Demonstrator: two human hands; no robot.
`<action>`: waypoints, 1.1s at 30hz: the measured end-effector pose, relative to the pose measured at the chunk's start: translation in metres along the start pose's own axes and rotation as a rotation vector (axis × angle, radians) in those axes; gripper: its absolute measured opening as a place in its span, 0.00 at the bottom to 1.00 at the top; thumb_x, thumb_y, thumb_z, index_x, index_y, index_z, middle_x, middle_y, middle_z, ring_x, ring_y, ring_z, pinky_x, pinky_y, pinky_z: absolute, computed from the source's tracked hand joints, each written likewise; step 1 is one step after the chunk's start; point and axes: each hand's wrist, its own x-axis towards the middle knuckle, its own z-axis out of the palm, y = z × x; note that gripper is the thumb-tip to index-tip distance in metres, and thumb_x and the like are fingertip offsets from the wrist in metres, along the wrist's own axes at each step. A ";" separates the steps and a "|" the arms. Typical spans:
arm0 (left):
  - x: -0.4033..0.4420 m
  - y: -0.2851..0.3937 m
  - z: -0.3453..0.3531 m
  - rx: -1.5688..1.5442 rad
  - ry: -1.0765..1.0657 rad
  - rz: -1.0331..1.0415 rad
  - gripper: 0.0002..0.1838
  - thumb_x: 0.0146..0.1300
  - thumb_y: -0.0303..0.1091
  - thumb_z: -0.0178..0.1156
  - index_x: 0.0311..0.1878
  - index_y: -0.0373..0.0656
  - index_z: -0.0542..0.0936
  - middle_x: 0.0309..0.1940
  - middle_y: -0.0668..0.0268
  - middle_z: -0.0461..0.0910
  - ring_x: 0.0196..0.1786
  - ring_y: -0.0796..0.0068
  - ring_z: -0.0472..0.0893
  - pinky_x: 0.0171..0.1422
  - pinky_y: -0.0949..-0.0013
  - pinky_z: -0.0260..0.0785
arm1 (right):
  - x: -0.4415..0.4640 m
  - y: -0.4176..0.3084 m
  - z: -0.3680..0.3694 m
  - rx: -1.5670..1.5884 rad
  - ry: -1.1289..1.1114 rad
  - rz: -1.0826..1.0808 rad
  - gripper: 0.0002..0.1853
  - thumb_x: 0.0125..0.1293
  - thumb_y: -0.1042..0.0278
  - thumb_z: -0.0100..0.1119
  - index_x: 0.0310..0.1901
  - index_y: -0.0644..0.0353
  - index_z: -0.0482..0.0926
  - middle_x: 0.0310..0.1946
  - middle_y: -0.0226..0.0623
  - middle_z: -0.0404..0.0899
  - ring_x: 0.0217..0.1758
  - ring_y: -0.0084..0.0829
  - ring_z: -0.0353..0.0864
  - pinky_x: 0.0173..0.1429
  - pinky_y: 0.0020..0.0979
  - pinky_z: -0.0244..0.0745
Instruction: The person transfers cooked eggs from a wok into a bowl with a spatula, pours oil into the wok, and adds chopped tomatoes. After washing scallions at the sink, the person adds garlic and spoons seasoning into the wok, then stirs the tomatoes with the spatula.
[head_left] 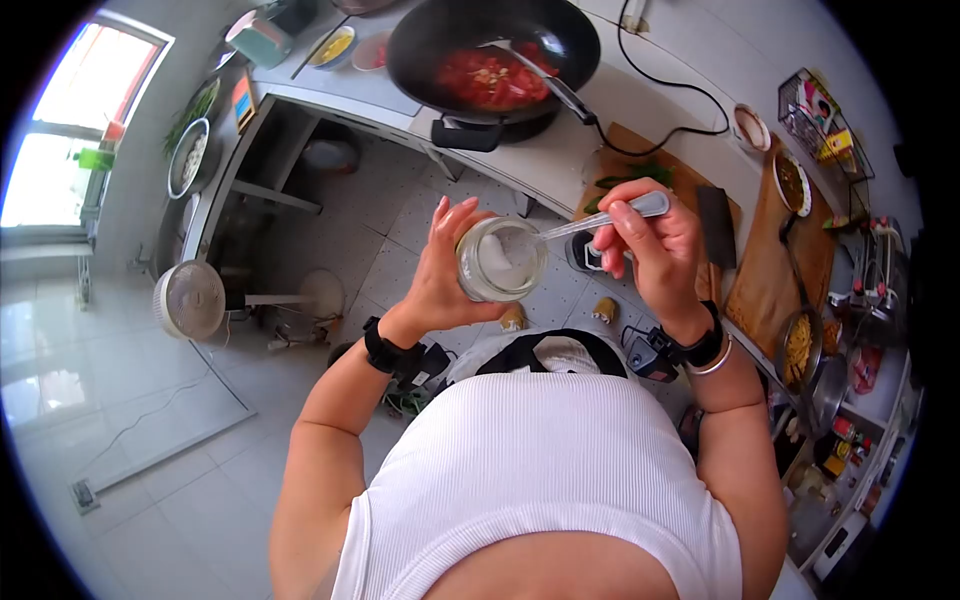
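My left hand (pixel 440 265) is wrapped around a glass jar (pixel 490 280), its mouth tipped toward me and white contents showing inside. In my right hand (pixel 655 240) is a spoon (pixel 590 222), pinched by its pale handle. The spoon's far end reaches to the jar's mouth; its tip is hard to make out against the white. Beyond both hands stands a black wok (pixel 420 50) with chopped red pieces, seemingly tomato, and pale bits on top. A spatula (pixel 545 75) rests in the wok, its handle over the right rim.
Right of the wok, a cutting board (pixel 625 140) carries green vegetables and a dark cleaver (pixel 716 228). A black cord (pixel 690 130) loops over the counter. Another board (pixel 760 285) and a ladle of yellow food (pixel 800 345) lie farther right. A fan (pixel 190 300) stands left.
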 end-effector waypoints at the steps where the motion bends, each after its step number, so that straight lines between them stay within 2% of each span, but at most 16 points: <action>1: -0.004 -0.002 -0.005 0.010 0.013 -0.009 0.60 0.33 0.37 0.75 0.65 0.40 0.42 0.53 0.52 0.68 0.57 0.60 0.70 0.71 0.50 0.35 | 0.004 0.002 0.004 0.003 -0.019 0.000 0.06 0.65 0.69 0.50 0.36 0.63 0.74 0.20 0.32 0.76 0.17 0.14 0.71 0.19 0.15 0.64; 3: -0.009 -0.005 -0.011 -0.047 0.038 -0.069 0.60 0.32 0.35 0.74 0.65 0.41 0.41 0.54 0.52 0.66 0.57 0.60 0.69 0.69 0.54 0.44 | 0.011 0.006 0.009 0.069 0.016 0.012 0.06 0.65 0.70 0.50 0.36 0.63 0.74 0.20 0.33 0.76 0.17 0.15 0.71 0.18 0.15 0.63; 4: -0.009 -0.007 -0.012 -0.042 0.051 -0.071 0.60 0.32 0.35 0.74 0.65 0.41 0.41 0.54 0.52 0.66 0.57 0.60 0.69 0.69 0.54 0.44 | 0.015 0.004 0.012 0.098 0.049 0.054 0.06 0.65 0.70 0.49 0.36 0.63 0.74 0.20 0.34 0.76 0.16 0.16 0.71 0.18 0.16 0.63; 6: -0.006 -0.011 -0.012 -0.149 0.080 -0.182 0.60 0.32 0.34 0.73 0.66 0.41 0.41 0.55 0.53 0.65 0.57 0.61 0.69 0.64 0.58 0.55 | 0.028 0.004 0.010 0.146 0.057 0.094 0.06 0.65 0.70 0.49 0.36 0.63 0.74 0.20 0.34 0.76 0.16 0.17 0.71 0.17 0.16 0.63; 9: 0.011 -0.015 -0.013 -0.164 0.157 -0.163 0.60 0.32 0.32 0.73 0.66 0.42 0.41 0.54 0.54 0.65 0.57 0.61 0.69 0.60 0.62 0.62 | 0.052 0.002 0.003 0.204 0.057 0.145 0.06 0.64 0.70 0.49 0.35 0.63 0.74 0.19 0.36 0.76 0.15 0.18 0.71 0.17 0.17 0.63; 10: 0.019 -0.015 -0.013 -0.167 0.184 -0.161 0.60 0.32 0.32 0.73 0.66 0.42 0.41 0.54 0.54 0.65 0.57 0.61 0.69 0.60 0.62 0.62 | 0.062 0.001 -0.001 0.225 0.054 0.159 0.06 0.63 0.70 0.50 0.35 0.63 0.74 0.19 0.36 0.76 0.14 0.18 0.70 0.17 0.17 0.63; 12: 0.035 -0.015 -0.013 -0.160 0.314 -0.197 0.57 0.30 0.36 0.72 0.65 0.40 0.47 0.47 0.56 0.72 0.57 0.57 0.69 0.70 0.50 0.40 | 0.082 -0.002 -0.009 0.252 0.060 0.190 0.07 0.63 0.69 0.50 0.35 0.63 0.74 0.19 0.35 0.76 0.14 0.19 0.70 0.17 0.18 0.63; 13: 0.041 -0.017 -0.013 -0.162 0.335 -0.195 0.57 0.30 0.36 0.72 0.65 0.40 0.47 0.47 0.56 0.72 0.57 0.57 0.69 0.70 0.50 0.40 | 0.094 -0.003 -0.013 0.238 0.044 0.188 0.07 0.63 0.69 0.50 0.35 0.63 0.74 0.19 0.35 0.76 0.14 0.19 0.70 0.17 0.18 0.63; 15: 0.050 -0.022 -0.017 -0.196 0.350 -0.268 0.58 0.30 0.35 0.72 0.65 0.41 0.47 0.50 0.55 0.70 0.58 0.56 0.68 0.67 0.54 0.48 | 0.122 -0.004 -0.023 0.310 0.062 0.194 0.07 0.63 0.69 0.50 0.35 0.64 0.74 0.19 0.35 0.76 0.15 0.19 0.70 0.18 0.18 0.63; 16: 0.050 -0.029 -0.020 -0.164 0.267 -0.248 0.59 0.32 0.32 0.72 0.66 0.42 0.42 0.59 0.55 0.59 0.57 0.62 0.69 0.61 0.62 0.61 | 0.138 -0.003 -0.029 0.305 0.064 0.182 0.07 0.63 0.69 0.50 0.35 0.64 0.74 0.19 0.36 0.76 0.16 0.19 0.71 0.19 0.18 0.63; 20: 0.048 -0.036 -0.027 -0.065 0.322 -0.284 0.58 0.34 0.30 0.71 0.66 0.42 0.42 0.52 0.55 0.67 0.56 0.63 0.71 0.61 0.62 0.61 | 0.205 0.014 -0.045 0.123 0.112 0.017 0.07 0.62 0.70 0.52 0.35 0.65 0.75 0.21 0.37 0.77 0.17 0.20 0.73 0.20 0.18 0.65; 24: 0.037 -0.043 -0.028 -0.074 0.363 -0.329 0.58 0.33 0.29 0.70 0.66 0.43 0.43 0.51 0.55 0.69 0.55 0.62 0.71 0.61 0.62 0.61 | 0.258 0.039 -0.049 -0.097 0.115 -0.022 0.06 0.62 0.71 0.52 0.36 0.65 0.75 0.22 0.39 0.77 0.19 0.23 0.76 0.23 0.20 0.71; 29: 0.027 -0.046 -0.027 -0.091 0.421 -0.370 0.57 0.32 0.27 0.70 0.66 0.44 0.43 0.50 0.55 0.69 0.54 0.62 0.72 0.60 0.62 0.62 | 0.286 0.057 -0.047 -0.207 0.101 -0.055 0.07 0.62 0.71 0.52 0.35 0.67 0.74 0.21 0.39 0.77 0.18 0.24 0.76 0.22 0.21 0.73; 30: 0.026 -0.046 -0.025 -0.093 0.429 -0.373 0.57 0.32 0.27 0.70 0.66 0.44 0.43 0.50 0.55 0.69 0.54 0.62 0.72 0.60 0.62 0.62 | 0.289 0.060 -0.048 -0.221 0.105 -0.053 0.07 0.61 0.71 0.52 0.35 0.67 0.74 0.21 0.39 0.77 0.18 0.24 0.76 0.22 0.21 0.73; 32: 0.024 -0.046 -0.022 -0.116 0.496 -0.422 0.55 0.32 0.37 0.72 0.64 0.43 0.48 0.47 0.53 0.73 0.56 0.54 0.71 0.70 0.51 0.41 | 0.292 0.065 -0.049 -0.234 0.105 -0.054 0.07 0.61 0.72 0.52 0.35 0.67 0.74 0.21 0.39 0.77 0.18 0.24 0.76 0.22 0.21 0.73; 33: 0.024 -0.046 -0.022 -0.115 0.501 -0.423 0.55 0.32 0.37 0.72 0.64 0.43 0.48 0.47 0.53 0.73 0.56 0.54 0.71 0.70 0.51 0.41 | 0.292 0.067 -0.048 -0.244 0.101 -0.048 0.06 0.61 0.72 0.52 0.35 0.67 0.74 0.21 0.39 0.77 0.18 0.24 0.76 0.22 0.21 0.73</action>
